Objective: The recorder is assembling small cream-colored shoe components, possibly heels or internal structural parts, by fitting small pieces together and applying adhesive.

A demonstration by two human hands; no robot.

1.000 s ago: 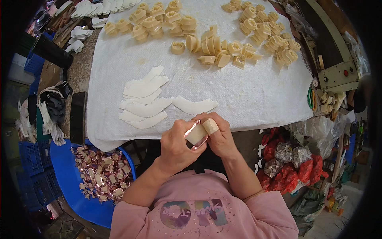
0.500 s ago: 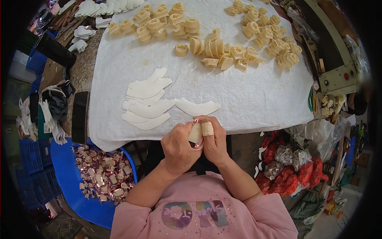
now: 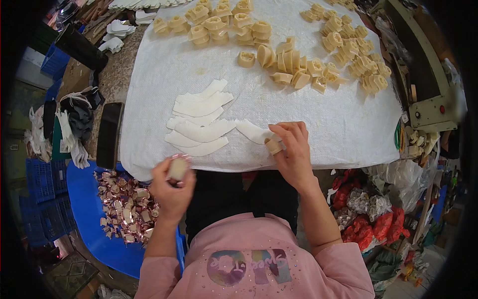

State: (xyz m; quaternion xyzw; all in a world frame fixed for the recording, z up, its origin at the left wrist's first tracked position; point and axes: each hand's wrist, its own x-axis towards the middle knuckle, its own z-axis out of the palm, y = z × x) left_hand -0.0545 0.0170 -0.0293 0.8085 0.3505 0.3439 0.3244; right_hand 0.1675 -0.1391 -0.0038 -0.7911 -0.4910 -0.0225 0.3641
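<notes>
A: Item one, location?
B: Foil-edged piece (image 3: pixel 178 169), one, beige face, pink shiny rim. Sits in the left hand (image 3: pixel 171 197), between thumb and fingers, at the near edge of the white sheet (image 3: pixel 328 124). Hand closed round it; both blurred.

A: Item two?
B: Single white strip (image 3: pixel 253 131), one, curved, flat on the sheet. Its right end lies at the fingertips of the right hand (image 3: pixel 295 154). Fingers bent; cannot tell whether they pinch the strip. One beige wrap (image 3: pixel 273 146) on a digit.

A: Further counts?
B: Strip pile (image 3: pixel 201 130): one, at least five strips, overlapping, left of the single strip. Blue basin (image 3: pixel 104 254): one, left of the person, with foil-edged pieces (image 3: pixel 127 209) heaped inside, too many to count. Beige hollow blocks (image 3: pixel 219 27): many, clustered on the far part of the sheet, not countable. Dark phone (image 3: pixel 109 134): one, left of the sheet.

A: Orientation?
B: Foil-edged piece: long axis roughly away from the person, beige face up; finer detail lost to blur. Single strip: long axis left to right, right end slightly nearer the person, hollow edge facing away.
</notes>
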